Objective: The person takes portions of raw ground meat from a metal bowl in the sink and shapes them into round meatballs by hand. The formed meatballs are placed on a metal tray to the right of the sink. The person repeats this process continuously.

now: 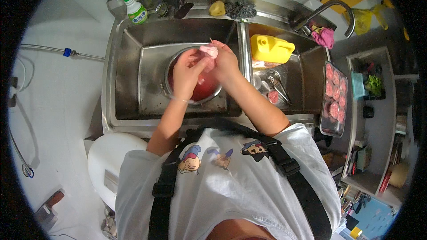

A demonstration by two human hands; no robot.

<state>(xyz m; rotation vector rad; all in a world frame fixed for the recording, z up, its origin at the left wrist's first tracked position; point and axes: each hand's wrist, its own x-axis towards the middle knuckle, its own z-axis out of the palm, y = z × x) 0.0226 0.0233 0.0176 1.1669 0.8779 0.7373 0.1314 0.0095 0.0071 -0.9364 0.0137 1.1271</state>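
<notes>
My left hand point(187, 75) and my right hand point(226, 59) meet above a round metal bowl point(167, 81) in the left sink basin. Between their fingers is a soft, pale pink piece point(209, 52), apparently raw meat, gripped from both sides. A thin pointed tip shows just above it by my right fingers; what it belongs to is unclear. Reddish liquid point(205, 90) fills the bowl below, with pinkish matter in it partly hidden by my hands. A clear band circles my left wrist.
The right basin point(308, 70) holds a yellow plastic jug point(275, 49), a metal tool and a pink meat round point(273, 96). A tray point(337, 128) of similar rounds stands at right. Faucets, a spray bottle point(135, 8) and a scouring pad point(241, 10) line the back. A cleaver point(50, 208) hangs lower left.
</notes>
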